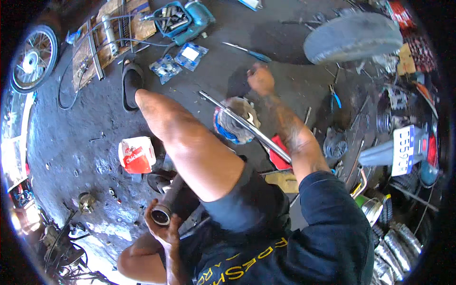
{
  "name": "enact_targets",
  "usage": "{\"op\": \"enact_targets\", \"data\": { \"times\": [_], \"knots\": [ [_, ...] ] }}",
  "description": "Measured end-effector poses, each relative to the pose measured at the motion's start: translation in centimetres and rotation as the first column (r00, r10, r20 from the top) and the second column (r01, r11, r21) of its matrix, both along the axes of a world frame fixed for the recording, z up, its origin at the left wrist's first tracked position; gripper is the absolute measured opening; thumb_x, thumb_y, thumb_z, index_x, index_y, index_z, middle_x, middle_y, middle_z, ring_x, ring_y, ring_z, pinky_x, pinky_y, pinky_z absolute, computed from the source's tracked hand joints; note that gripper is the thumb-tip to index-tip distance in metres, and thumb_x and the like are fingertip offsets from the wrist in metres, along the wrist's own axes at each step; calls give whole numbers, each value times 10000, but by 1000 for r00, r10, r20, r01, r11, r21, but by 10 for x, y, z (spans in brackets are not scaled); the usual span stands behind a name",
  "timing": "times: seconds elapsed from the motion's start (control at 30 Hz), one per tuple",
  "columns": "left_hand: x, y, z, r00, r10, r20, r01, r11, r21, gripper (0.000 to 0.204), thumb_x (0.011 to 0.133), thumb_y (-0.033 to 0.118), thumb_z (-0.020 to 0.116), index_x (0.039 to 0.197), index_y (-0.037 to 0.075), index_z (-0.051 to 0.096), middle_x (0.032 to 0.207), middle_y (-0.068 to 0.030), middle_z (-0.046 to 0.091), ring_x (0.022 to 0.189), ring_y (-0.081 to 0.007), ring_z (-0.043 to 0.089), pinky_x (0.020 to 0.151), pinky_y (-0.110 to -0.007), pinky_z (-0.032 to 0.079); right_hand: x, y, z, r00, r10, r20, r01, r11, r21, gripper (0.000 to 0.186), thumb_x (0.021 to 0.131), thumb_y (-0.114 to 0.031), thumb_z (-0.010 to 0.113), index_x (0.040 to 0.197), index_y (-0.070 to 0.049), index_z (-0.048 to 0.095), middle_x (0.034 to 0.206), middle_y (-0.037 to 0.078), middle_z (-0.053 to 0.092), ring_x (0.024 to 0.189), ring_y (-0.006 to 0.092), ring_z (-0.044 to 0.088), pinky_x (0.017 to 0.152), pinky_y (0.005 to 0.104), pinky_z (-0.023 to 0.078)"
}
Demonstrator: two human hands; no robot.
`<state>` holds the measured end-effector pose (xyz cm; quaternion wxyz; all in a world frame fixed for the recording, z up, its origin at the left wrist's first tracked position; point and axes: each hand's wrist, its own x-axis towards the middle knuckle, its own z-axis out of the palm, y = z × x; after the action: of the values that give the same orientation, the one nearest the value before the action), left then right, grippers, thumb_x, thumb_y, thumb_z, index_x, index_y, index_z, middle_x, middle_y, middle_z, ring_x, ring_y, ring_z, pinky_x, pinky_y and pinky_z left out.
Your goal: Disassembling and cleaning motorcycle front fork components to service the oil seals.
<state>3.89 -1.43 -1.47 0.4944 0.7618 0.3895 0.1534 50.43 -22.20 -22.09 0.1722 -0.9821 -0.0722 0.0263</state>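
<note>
While left hand grips tube, right hand hovers.

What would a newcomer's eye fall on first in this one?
Likely the left hand, lower left of centre, gripping a dark tube, and the shiny rod slanting across the middle. The right hand, stretched out above centre, is near a blue-handled tool. The big grey tyre at upper right and the red and white box left of centre also stand out.
</note>
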Motion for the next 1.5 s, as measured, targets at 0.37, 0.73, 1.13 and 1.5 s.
{"op": "enact_targets", "data": {
  "times": [0.37,0.73,1.13,1.5],
  "knots": [
    [66,43,9,988,-118,-100,114,992,-44,631,576,143,855,1103,14,533,1089,-155,559,1051,-299,552,900,-386,450,82,-2,-53,949,312,44,-283,905,-317,256,902,-275,628,1028,-54,652,679,31,582,519,83,524,456,260,418],
    [70,22,-11,987,19,157,10,983,-182,479,697,67,713,1138,30,529,1030,-71,601,970,-150,582,884,-301,462,-174,46,343,454,888,-73,-883,459,99,357,814,-79,641,1171,-88,632,920,87,650,776,221,612,694,344,498],
    [72,2,-15,972,-16,235,12,1000,20,482,691,120,682,1132,4,525,1028,-180,602,1010,-289,602,884,-369,473,-249,60,367,206,975,-78,-931,171,-323,368,802,-167,654,1169,-176,636,841,54,573,712,228,618,571,362,513],
    [66,10,-29,954,-59,292,69,997,-23,371,824,213,621,1133,44,505,997,-178,601,957,-324,600,837,-397,467,-244,103,384,175,929,-325,-935,53,-351,309,882,-180,568,1161,-66,638,714,131,615,599,243,623,540,379,501]
  ]
}}
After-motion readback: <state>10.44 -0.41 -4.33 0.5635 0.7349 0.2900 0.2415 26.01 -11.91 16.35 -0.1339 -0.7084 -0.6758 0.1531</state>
